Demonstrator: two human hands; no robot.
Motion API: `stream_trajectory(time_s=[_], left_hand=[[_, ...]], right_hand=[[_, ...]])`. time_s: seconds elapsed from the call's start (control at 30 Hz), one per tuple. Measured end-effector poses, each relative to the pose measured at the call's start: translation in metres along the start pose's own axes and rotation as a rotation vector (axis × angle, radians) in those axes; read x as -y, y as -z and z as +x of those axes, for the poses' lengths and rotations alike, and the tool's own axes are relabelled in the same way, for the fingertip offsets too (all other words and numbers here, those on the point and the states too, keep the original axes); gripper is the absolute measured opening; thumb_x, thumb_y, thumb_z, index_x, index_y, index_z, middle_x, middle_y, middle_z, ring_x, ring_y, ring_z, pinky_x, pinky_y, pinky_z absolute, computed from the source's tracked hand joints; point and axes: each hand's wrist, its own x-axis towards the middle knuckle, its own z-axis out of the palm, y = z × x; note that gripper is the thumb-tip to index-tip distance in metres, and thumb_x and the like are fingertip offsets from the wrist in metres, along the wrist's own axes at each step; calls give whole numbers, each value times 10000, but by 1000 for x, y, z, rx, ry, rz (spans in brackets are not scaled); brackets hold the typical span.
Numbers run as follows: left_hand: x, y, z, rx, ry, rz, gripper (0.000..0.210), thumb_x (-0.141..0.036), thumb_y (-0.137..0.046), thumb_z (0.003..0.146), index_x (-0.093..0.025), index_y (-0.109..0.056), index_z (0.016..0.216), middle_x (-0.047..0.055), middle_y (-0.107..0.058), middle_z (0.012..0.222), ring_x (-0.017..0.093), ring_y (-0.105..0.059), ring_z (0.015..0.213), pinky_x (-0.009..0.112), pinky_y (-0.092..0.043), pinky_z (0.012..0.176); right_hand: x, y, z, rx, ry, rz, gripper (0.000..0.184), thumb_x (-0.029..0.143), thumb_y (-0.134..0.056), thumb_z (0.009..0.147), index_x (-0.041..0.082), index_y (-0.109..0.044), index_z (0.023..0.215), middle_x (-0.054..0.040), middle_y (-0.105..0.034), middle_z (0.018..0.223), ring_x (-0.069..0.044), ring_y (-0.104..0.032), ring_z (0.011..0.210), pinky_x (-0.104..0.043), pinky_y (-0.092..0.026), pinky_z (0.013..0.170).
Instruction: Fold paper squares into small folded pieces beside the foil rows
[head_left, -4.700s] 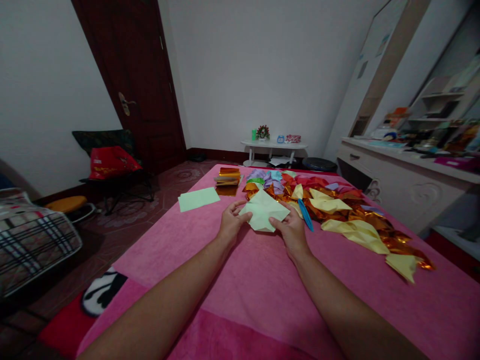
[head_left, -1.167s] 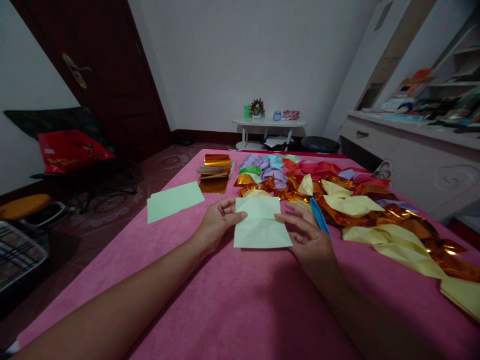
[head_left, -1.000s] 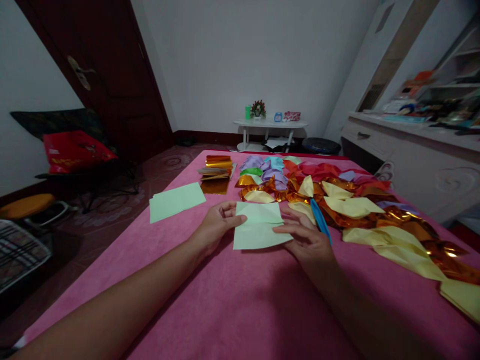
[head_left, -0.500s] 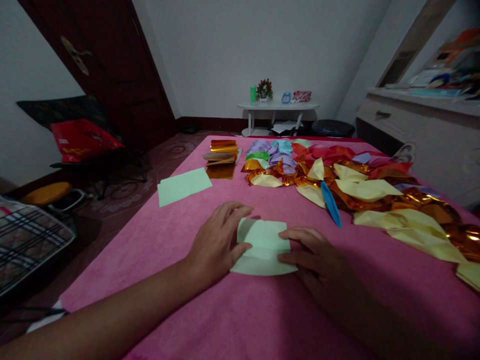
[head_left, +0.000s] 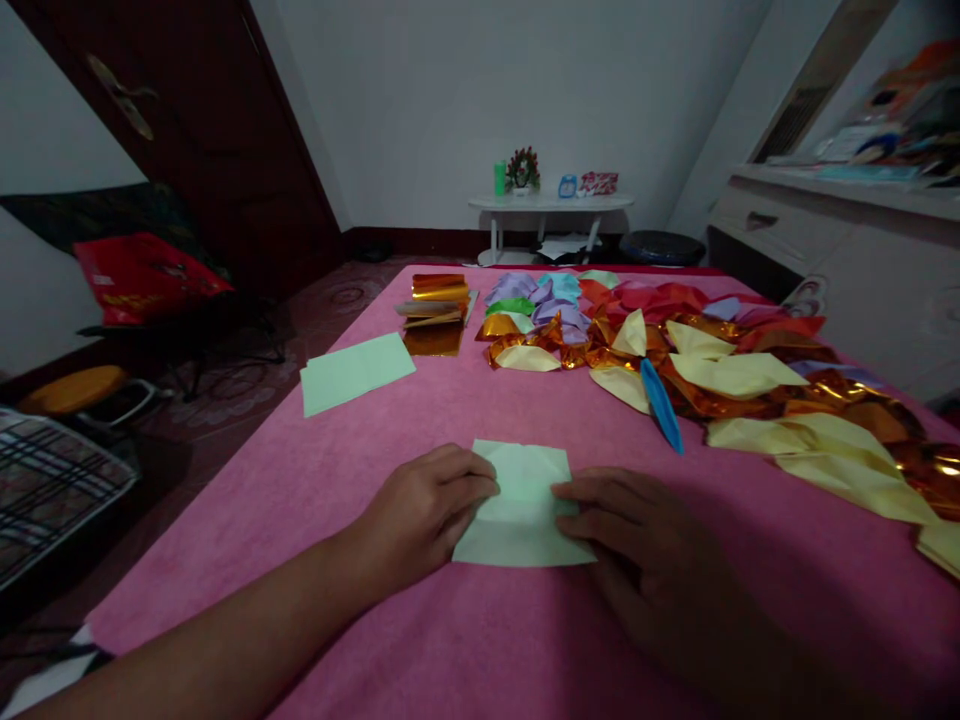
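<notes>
Presently, a pale green sheet [head_left: 523,515] lies on the pink cover [head_left: 450,640], directly before the person and between both hands. It shows a crosswise crease, and its near edge is wider than its far edge. The left hand [head_left: 420,515] has bent fingers on the sheet's left side; the right hand [head_left: 652,540], in shadow, lays spread fingertips on its right side. Both hands touch the paper; whether either pinches it cannot be determined, the thumbs being hidden. Beyond the left hand lies a stack of green sheets [head_left: 358,373], with a pile of orange foil sheets [head_left: 437,320] just past it. Ahead of the right hand, a blue object [head_left: 661,405] lies beside yellow folded papers [head_left: 739,374].
</notes>
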Motion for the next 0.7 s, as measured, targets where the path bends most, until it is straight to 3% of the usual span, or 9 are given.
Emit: stream_trajectory(time_s=[0.23, 0.4, 0.7], left_hand=[[0, 2, 5, 87, 33, 111, 521, -274, -563, 809, -228, -490, 1323, 116, -471, 1392, 298, -445, 1223, 499, -369, 1003], [2, 1, 4, 96, 67, 132, 622, -352, -597, 788, -237, -425, 1375, 118, -418, 1439, 316, -421, 1263, 525, -358, 1005], [9, -4, 9, -29, 70, 103, 310, -268, -508, 879, -215, -651, 1149, 97, -616, 1248, 246, -594, 1106, 412, -471, 932]], right_hand=[[4, -2, -2, 22, -53, -98, 384, 101, -556, 672, 211, -611, 1037, -107, -626, 1190, -290, -566, 1068, -501, -462, 896], [3, -3, -3, 7, -80, -89, 448, 101, -539, 682, 200, -542, 1120, -125, -614, 1194, -288, -571, 1054, -493, -473, 883], [-2, -7, 0, -29, -107, -37, 450, 108, -571, 693, 220, -526, 1126, -100, -626, 1171, -269, -586, 1039, -448, -485, 877]])
